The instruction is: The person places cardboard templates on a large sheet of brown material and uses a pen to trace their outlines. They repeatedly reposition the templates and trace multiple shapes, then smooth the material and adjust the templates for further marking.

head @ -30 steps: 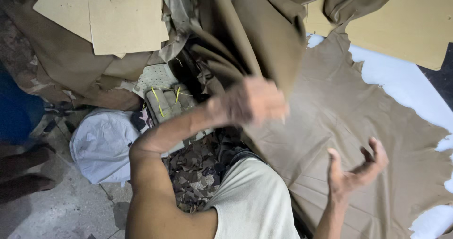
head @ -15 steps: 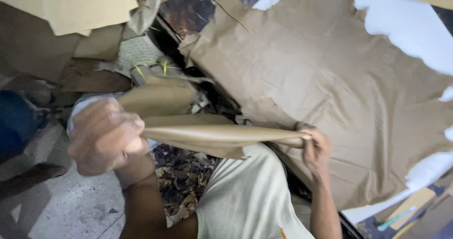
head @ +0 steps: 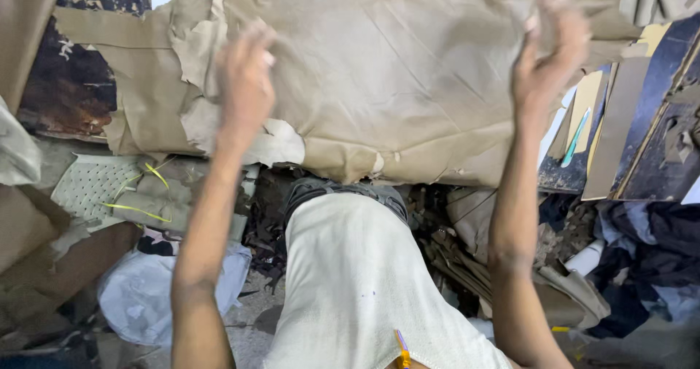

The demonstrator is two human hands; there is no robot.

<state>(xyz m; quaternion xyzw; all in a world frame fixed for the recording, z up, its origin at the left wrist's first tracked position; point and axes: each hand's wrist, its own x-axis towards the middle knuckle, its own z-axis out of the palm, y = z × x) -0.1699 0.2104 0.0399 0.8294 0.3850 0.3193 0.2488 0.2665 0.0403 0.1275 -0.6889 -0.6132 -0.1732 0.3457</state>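
Note:
A large tan leather hide (head: pixel 394 84) lies spread across the table in front of me, its ragged near edge hanging over the front. My left hand (head: pixel 246 77) is raised over the hide's left part, fingers curled and blurred; whether it pinches the leather I cannot tell. My right hand (head: pixel 550 48) is up at the hide's right edge with its fingers closed on a bunched fold of the leather. My white shirt (head: pixel 364 281) fills the lower middle.
A perforated pale sheet (head: pixel 91 183) with yellow strips sits low at the left beside tan scraps. A white bag (head: pixel 146 296) lies on the floor. Dark boards and cardboard pieces (head: pixel 620 128) lean at the right above a pile of dark cloth (head: pixel 649 252).
Half a second ago both hands held a folded roll of leather low in front of me. Now the hide is spread flat on the table and both hands are raised over it.

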